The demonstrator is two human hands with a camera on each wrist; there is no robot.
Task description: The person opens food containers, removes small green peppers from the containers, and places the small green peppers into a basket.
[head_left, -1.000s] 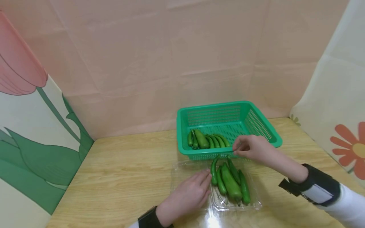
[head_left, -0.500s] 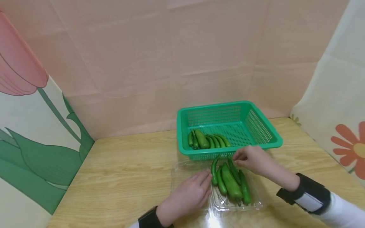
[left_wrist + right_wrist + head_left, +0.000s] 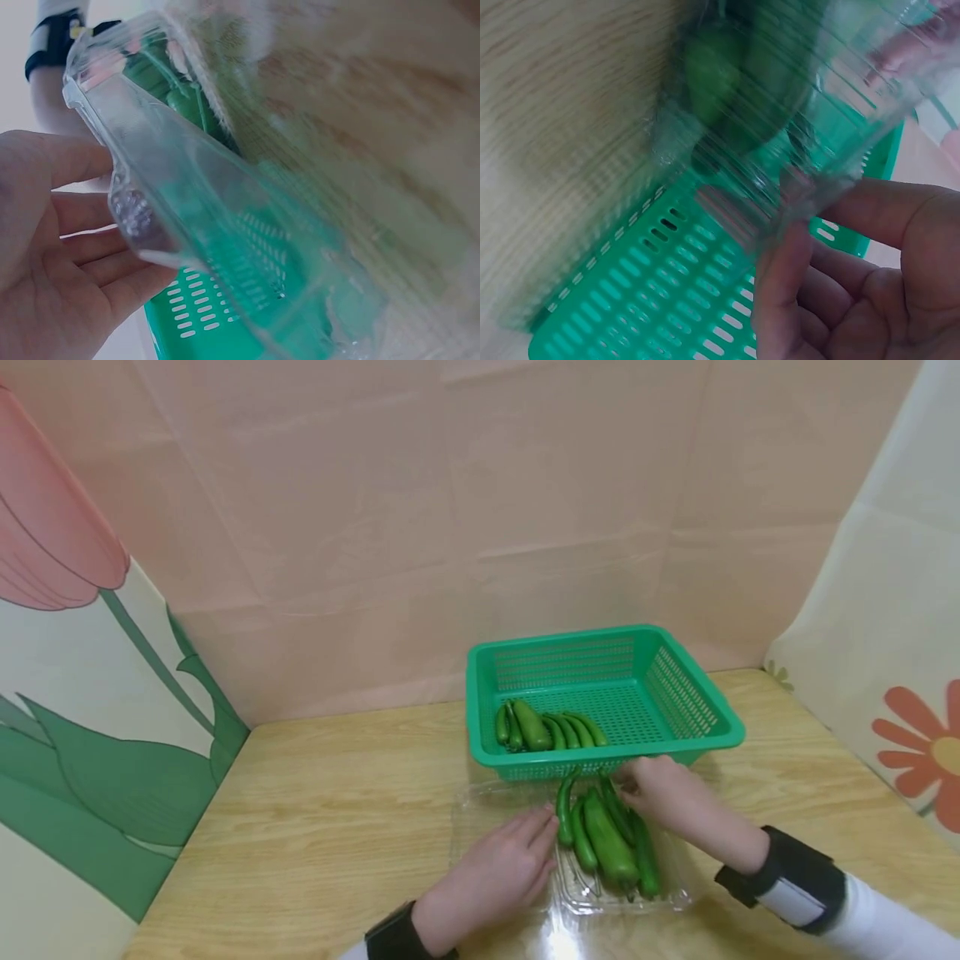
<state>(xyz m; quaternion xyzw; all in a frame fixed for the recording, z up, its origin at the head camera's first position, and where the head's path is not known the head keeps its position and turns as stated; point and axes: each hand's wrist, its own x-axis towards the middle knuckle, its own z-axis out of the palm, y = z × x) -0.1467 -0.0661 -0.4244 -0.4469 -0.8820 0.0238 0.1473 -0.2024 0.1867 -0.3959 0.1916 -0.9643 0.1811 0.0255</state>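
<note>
A clear plastic clamshell container (image 3: 480,814) lies spread on the table, with several green peppers (image 3: 609,843) side by side in its right half. Along the middle, my left hand (image 3: 498,864) rests on the plastic, fingertips beside the leftmost pepper; the left wrist view shows its fingers extended against the clear edge (image 3: 135,150). My right hand (image 3: 667,793) is at the far right corner, fingers bent, fingertips at the upper end of the rightmost pepper (image 3: 645,860). In the right wrist view, plastic overlaps those fingertips, and I cannot tell whether they pinch the pepper.
Just behind the container stands a green slotted basket (image 3: 585,760), with more green peppers (image 3: 532,727) at its front left. Wooden table top (image 3: 337,827) extends left. A pink backdrop (image 3: 337,568) hangs behind, and printed flower panels flank both sides.
From the basket's front rim, my right hand has come down to the container's right side and now covers the rightmost pepper's upper end. The left hand stays in place.
</note>
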